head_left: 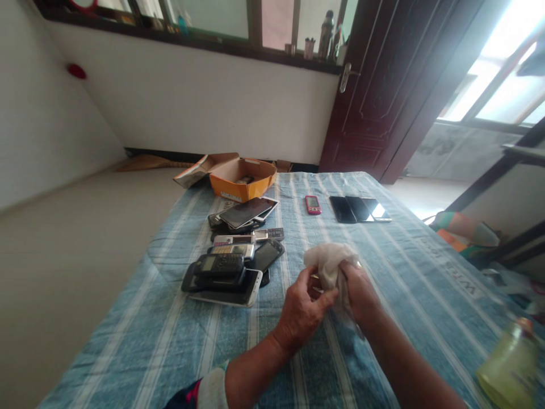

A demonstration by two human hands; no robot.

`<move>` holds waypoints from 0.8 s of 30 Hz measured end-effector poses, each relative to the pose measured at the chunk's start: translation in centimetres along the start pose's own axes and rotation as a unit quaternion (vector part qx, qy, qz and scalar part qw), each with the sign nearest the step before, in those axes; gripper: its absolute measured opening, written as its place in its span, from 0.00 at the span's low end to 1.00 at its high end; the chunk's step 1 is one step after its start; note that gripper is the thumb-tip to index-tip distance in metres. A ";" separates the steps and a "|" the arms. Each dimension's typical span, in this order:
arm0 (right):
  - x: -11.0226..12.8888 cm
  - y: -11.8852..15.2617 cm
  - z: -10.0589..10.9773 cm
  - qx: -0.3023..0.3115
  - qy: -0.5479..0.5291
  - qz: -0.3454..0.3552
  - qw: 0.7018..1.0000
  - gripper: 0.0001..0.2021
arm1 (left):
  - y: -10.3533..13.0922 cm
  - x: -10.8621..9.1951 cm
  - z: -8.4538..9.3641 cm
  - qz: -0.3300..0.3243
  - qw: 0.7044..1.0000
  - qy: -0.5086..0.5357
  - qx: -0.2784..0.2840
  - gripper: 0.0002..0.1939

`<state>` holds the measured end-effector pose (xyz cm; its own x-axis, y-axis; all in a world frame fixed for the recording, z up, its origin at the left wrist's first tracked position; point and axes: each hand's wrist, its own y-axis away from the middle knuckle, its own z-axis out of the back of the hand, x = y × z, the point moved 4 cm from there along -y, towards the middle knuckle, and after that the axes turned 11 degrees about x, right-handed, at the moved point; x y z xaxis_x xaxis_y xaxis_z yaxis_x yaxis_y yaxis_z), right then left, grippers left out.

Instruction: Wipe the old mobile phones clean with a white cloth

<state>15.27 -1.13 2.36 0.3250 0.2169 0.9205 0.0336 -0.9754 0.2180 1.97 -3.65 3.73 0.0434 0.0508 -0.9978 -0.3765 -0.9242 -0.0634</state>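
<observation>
The right hand (361, 292) clamps crumpled white cloth (328, 258), one o'clock from the left hand (302, 309), whose grip I cannot judge; a careless swing could topple stacked black-and-silver phones (230, 251) at ten o'clock.

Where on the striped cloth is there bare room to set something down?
The striped cloth is bare between the phone piles and the pink phone, and between the right forearm and the yellowish bottle. The crowded part is at those piles before the orange box.
</observation>
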 end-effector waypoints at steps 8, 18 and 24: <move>-0.3 0.1 0.7 0.071 -0.044 -0.025 0.996 0.16 | -0.8 -2.2 1.6 0.057 0.993 0.106 0.011 0.13; -0.1 2.4 1.1 0.131 -0.124 -0.050 0.982 0.15 | -1.8 -4.1 5.7 0.024 0.991 0.052 -0.120 0.10; 0.1 2.1 1.2 0.122 -0.090 -0.014 0.988 0.14 | -1.7 -4.3 6.4 0.024 0.991 0.048 -0.123 0.11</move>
<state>16.55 -3.22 2.53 0.4822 0.2551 0.8381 0.2643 -0.9545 0.1385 -3.45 0.15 7.96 0.1235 -0.0205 -0.9921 -0.1438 -0.9896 0.0026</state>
